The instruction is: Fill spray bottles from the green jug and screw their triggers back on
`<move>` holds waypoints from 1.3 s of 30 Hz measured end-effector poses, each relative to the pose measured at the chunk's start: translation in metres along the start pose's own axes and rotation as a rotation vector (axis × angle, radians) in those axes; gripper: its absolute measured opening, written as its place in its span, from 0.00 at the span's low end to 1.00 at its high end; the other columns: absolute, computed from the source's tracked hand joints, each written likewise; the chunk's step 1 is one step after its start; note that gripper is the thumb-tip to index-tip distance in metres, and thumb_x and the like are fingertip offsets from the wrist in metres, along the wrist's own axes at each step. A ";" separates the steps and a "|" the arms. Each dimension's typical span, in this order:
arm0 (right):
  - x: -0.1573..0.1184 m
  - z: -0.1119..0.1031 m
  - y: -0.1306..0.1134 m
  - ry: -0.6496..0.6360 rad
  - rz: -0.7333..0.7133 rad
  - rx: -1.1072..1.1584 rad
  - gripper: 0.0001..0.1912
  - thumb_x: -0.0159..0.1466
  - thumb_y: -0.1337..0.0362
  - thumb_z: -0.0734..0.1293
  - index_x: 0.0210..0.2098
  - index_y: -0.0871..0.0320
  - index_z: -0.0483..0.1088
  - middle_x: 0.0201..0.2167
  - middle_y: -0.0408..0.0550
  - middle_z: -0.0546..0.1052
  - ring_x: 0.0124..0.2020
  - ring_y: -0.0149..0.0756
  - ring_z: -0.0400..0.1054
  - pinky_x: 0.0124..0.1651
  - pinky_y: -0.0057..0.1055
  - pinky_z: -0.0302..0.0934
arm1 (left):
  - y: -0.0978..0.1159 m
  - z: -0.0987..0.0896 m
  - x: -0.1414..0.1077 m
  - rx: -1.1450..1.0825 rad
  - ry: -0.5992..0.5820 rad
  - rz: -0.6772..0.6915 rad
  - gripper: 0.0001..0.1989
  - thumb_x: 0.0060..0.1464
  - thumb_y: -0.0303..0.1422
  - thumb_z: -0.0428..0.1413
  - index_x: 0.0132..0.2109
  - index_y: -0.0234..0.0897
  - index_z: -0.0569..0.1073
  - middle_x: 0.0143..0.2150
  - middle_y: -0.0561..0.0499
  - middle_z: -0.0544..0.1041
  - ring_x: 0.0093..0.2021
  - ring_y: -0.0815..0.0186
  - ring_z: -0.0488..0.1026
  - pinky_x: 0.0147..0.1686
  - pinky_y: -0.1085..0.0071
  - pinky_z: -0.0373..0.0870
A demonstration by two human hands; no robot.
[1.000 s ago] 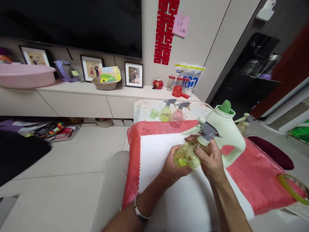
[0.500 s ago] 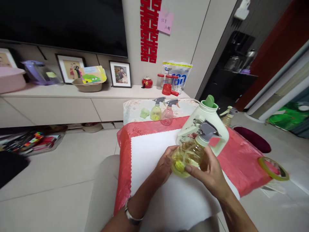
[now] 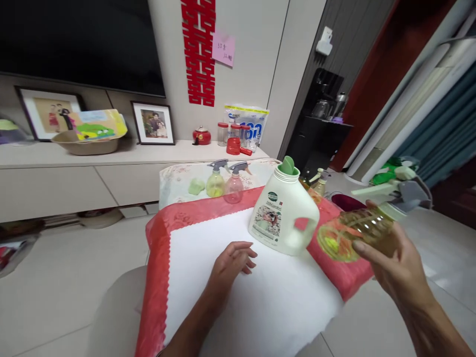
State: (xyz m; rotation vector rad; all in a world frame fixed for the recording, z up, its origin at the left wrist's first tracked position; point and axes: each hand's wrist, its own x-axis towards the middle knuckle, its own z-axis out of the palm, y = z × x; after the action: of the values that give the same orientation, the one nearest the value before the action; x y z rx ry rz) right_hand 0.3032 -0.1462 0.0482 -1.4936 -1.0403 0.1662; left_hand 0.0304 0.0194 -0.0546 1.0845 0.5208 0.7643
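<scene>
My right hand (image 3: 399,263) is closed round a clear spray bottle (image 3: 357,230) with yellowish liquid and a grey and pale green spray head. The bottle is tilted, off to the right of the table. My left hand (image 3: 232,263) hovers over the white sheet (image 3: 208,253), its fingers loosely bent and apart, with nothing in it. Between the hands a large cream detergent jug (image 3: 284,213) stands upright, a green cap piece (image 3: 287,165) in its mouth. Farther back stand a yellow-green spray bottle (image 3: 215,183) and a pink spray bottle (image 3: 234,188), beside a pale green lump (image 3: 196,186).
Red plastic (image 3: 158,258) covers the table around the sheet. Behind the jug's right side is another spray bottle (image 3: 320,186). A white cabinet (image 3: 148,158) holds framed photos, a basket (image 3: 89,145), red-lidded jars and a red pot (image 3: 201,136). A dark red stool (image 3: 345,202) stands at right.
The spray bottle has moved right, away from the jug, in my right hand. My left hand has come off the bottle. The view has turned to the right.
</scene>
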 end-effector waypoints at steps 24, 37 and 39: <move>0.121 -0.028 0.169 0.127 0.243 -0.200 0.22 0.73 0.59 0.68 0.61 0.65 0.63 0.52 0.54 0.67 0.51 0.36 0.66 0.57 0.38 0.67 | 0.003 -0.001 0.005 -0.020 0.080 -0.072 0.23 0.52 0.51 0.64 0.46 0.38 0.80 0.39 0.46 0.80 0.36 0.61 0.73 0.38 0.66 0.67; 0.146 -0.030 0.196 0.011 0.199 -0.217 0.21 0.74 0.59 0.67 0.60 0.65 0.64 0.52 0.54 0.67 0.53 0.37 0.65 0.59 0.39 0.66 | 0.002 0.000 0.006 -0.018 0.074 -0.089 0.22 0.51 0.51 0.64 0.46 0.39 0.81 0.38 0.45 0.80 0.35 0.59 0.72 0.38 0.64 0.67; 0.146 -0.032 0.199 0.014 0.178 -0.224 0.22 0.74 0.58 0.67 0.61 0.65 0.64 0.53 0.54 0.66 0.53 0.38 0.65 0.59 0.39 0.66 | 0.002 0.000 0.006 -0.016 0.072 -0.095 0.22 0.52 0.50 0.64 0.46 0.39 0.81 0.38 0.44 0.81 0.35 0.59 0.72 0.38 0.64 0.67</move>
State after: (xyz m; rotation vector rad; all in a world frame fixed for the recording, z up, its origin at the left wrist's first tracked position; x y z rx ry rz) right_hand 0.5072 -0.0413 -0.0477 -1.7893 -0.9372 0.1690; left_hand 0.0333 0.0246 -0.0529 1.0129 0.6223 0.7251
